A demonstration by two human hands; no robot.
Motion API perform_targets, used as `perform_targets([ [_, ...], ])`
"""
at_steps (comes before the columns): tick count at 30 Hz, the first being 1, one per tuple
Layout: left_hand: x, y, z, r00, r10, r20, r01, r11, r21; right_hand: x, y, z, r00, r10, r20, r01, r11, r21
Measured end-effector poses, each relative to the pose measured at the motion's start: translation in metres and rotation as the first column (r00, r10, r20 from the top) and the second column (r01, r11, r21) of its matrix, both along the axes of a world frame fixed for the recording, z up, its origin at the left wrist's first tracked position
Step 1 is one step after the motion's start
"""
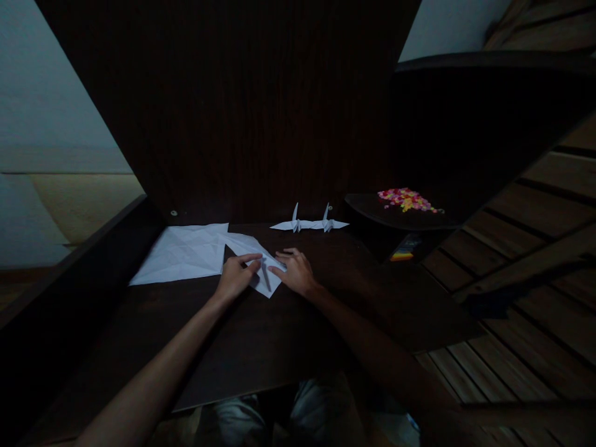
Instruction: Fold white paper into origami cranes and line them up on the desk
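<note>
A partly folded sheet of white paper (267,282) lies on the dark desk in front of me, one corner pointing toward me. My left hand (236,273) is on its left side, with thumb and forefinger closed together on a raised fold. On the right edge rests my right hand (298,271), its fingers stretched out over the paper and its thumb apart from them. The far end of the folded piece meets a flat, creased white sheet (186,251) to the left. Behind my right hand, two joined white paper cranes (310,225) stand near the back panel.
Small pink, red and yellow pieces (407,200) are heaped on a rounded corner shelf (372,208) at the right. Below it sits a small item with a yellow and orange stripe (403,251). A raised side board (69,261) borders the desk's left.
</note>
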State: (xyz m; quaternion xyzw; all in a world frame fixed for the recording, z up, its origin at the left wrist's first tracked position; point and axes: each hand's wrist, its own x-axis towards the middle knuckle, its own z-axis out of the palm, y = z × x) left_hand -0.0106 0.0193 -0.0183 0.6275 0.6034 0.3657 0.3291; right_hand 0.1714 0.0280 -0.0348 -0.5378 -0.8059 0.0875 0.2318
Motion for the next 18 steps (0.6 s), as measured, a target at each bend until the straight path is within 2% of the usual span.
perform_targets([
  [4, 0.007, -0.005, 0.002, 0.993, 0.022, -0.113, -0.007, 0.991, 0.132, -0.001, -0.002, 0.002, 1.0, -0.024, 0.004, 0.024, 1.0, -0.011],
  [8, 0.015, -0.01, 0.005, 0.971, 0.01, -0.237, 0.051, 0.967, 0.25, -0.002, -0.004, 0.004, 0.997, -0.074, 0.023, 0.074, 0.997, -0.008],
  [14, 0.02, -0.011, 0.001, 0.915, 0.003, -0.404, 0.137, 0.939, 0.317, -0.003, -0.006, 0.006, 0.986, -0.16, 0.041, 0.159, 0.987, 0.021],
  [18, 0.023, -0.012, 0.0, 0.899, -0.005, -0.437, 0.155, 0.938, 0.31, -0.004, -0.006, 0.006, 0.978, -0.201, 0.048, 0.201, 0.98, 0.013],
])
